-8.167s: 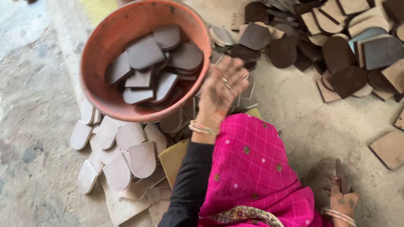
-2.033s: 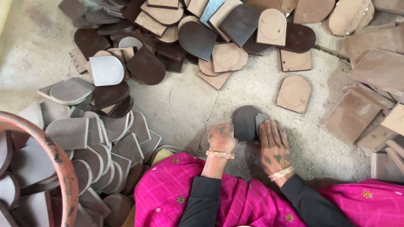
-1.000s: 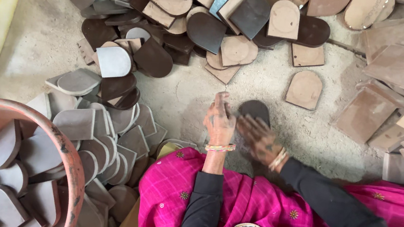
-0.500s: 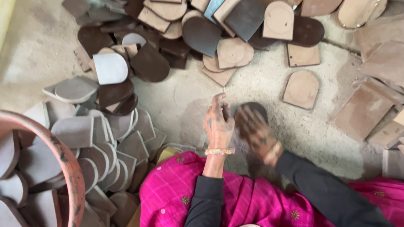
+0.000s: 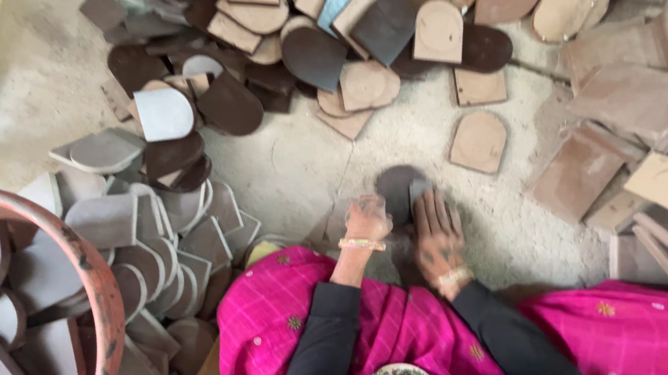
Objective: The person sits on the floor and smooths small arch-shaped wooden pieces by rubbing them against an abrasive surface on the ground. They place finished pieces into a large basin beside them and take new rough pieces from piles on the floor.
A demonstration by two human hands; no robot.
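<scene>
- Our left hand [image 5: 367,217] is curled shut beside a dark rounded piece [image 5: 397,192] on the floor [image 5: 295,167].
- Our right hand [image 5: 438,236] lies open and flat, fingers touching that piece.

Both arms reach forward: left hand [image 5: 368,217] curled into a fist, right hand [image 5: 437,233] flat, fingers spread.

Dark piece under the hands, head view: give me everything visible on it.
The dark piece is a flat, thin cutout, dark grey-brown and matte, with a rounded far edge. It lies flat on the dusty floor, apart from the heaps around it. The right hand lies palm-down with fingers spread over its near right part, hiding that edge; the left hand, loosely curled, touches its left edge. Material cannot be told; it looks like sheet rubber or board.
</scene>
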